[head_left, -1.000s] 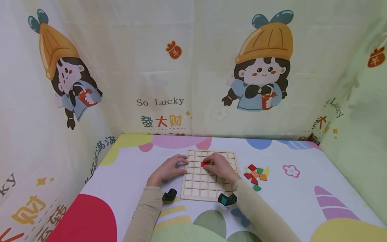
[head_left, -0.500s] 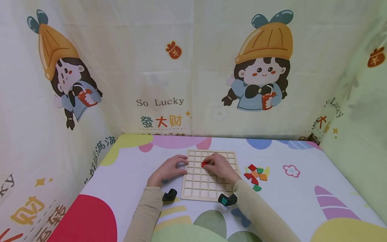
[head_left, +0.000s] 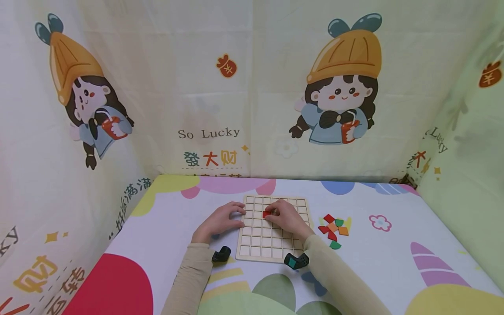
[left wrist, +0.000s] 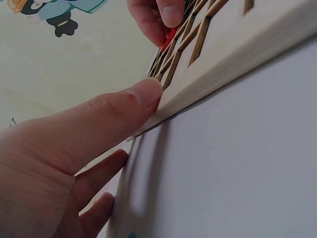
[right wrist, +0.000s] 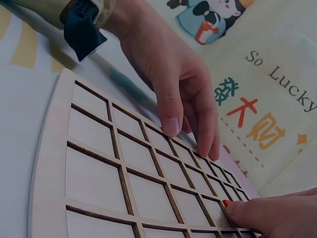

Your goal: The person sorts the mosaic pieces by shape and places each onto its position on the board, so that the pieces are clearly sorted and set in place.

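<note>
A pale wooden grid board (head_left: 255, 251) lies on the table between the two hands. My right hand (head_left: 289, 215) is over its upper middle, thumb and fingertips pinching a small red tile (head_left: 265, 215) at one of the cells. In the right wrist view a bit of the red tile (right wrist: 226, 203) peeks out beside the thumb; the fingers hide the rest. Along the board's left edge rests my left hand (head_left: 220, 220), fingers spread and loosely bent. Seen from the left wrist, its thumb (left wrist: 146, 92) touches the frame's edge, and no tile is in that hand.
Right of the board lies a loose cluster of several flat tiles: red (head_left: 329, 218), orange (head_left: 344, 231) and green (head_left: 335, 245), some quarter-round. A patterned cloth (head_left: 366, 280) covers the table. Printed curtains (head_left: 275, 100) close off the back and sides.
</note>
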Available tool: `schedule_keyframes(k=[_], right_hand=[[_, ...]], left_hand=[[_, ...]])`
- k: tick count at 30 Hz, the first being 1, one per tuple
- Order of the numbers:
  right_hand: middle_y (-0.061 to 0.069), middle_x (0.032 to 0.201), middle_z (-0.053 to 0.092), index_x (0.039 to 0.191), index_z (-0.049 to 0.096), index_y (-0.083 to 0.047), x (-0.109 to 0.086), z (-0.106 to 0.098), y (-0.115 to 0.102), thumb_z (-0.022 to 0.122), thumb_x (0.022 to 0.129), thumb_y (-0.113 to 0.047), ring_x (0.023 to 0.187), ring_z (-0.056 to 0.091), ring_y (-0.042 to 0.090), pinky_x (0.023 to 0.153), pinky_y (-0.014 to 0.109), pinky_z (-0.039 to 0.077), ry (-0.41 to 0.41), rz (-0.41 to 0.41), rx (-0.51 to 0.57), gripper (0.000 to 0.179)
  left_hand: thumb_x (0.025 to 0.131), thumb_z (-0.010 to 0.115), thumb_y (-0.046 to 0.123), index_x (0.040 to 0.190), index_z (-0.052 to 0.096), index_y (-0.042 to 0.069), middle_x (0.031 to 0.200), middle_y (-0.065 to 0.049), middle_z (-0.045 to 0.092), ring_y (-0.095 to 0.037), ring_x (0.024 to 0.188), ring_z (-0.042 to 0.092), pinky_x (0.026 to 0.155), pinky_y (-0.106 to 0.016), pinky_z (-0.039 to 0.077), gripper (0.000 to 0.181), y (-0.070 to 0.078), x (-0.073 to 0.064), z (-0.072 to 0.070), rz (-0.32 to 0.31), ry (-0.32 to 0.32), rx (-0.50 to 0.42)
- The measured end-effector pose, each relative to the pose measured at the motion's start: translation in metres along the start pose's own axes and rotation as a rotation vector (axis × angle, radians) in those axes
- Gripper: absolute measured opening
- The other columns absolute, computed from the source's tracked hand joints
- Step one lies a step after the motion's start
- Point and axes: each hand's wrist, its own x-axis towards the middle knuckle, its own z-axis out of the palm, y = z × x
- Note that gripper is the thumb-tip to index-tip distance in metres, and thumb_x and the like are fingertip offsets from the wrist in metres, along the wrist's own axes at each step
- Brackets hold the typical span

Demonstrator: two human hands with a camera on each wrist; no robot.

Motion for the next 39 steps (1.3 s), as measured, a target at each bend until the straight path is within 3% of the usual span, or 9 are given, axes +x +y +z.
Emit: schedule_keyframes(k=[20, 32, 39], right_hand=[[-0.002, 0.093, 0.062, 0.104, 0.074, -0.011, -0.001, 0.002, 0.003, 0.075, 0.087, -0.017, 0.077, 0.05, 0.014, 0.068, 0.03, 0.046, 0.015, -0.027, 0.002, 0.018], [-0.001, 0.095, 0.064, 0.107, 0.074, -0.009, -0.003, -0.004, 0.0, 0.074, 0.088, -0.018, 0.082, 0.055, 0.013, 0.073, 0.032, 0.05, 0.026, 0.006, 0.031, 0.021], [-0.001, 0.109, 0.067, 0.115, 0.072, -0.011, -0.011, -0.015, 0.002, 0.073, 0.089, -0.022, 0.094, 0.061, 0.015, 0.085, 0.037, 0.053, 0.027, 0.085, 0.117, 0.028]], left_hand=[[0.086, 0.076, 0.02, 0.116, 0.068, 0.006, 0.14, -0.007, 0.053, -0.027, 0.133, 0.044, 0.111, -0.045, 0.036, 0.034, -0.001, -0.001, 0.001, 0.027, -0.001, 0.008], [0.085, 0.077, 0.021, 0.116, 0.069, 0.01, 0.141, -0.003, 0.052, -0.024, 0.134, 0.043, 0.112, -0.041, 0.035, 0.034, -0.001, 0.001, -0.001, -0.013, -0.009, -0.001], [0.085, 0.077, 0.019, 0.115, 0.069, 0.008, 0.14, -0.006, 0.053, -0.025, 0.134, 0.044, 0.111, -0.043, 0.035, 0.033, -0.003, 0.001, -0.001, 0.001, -0.005, -0.011]])
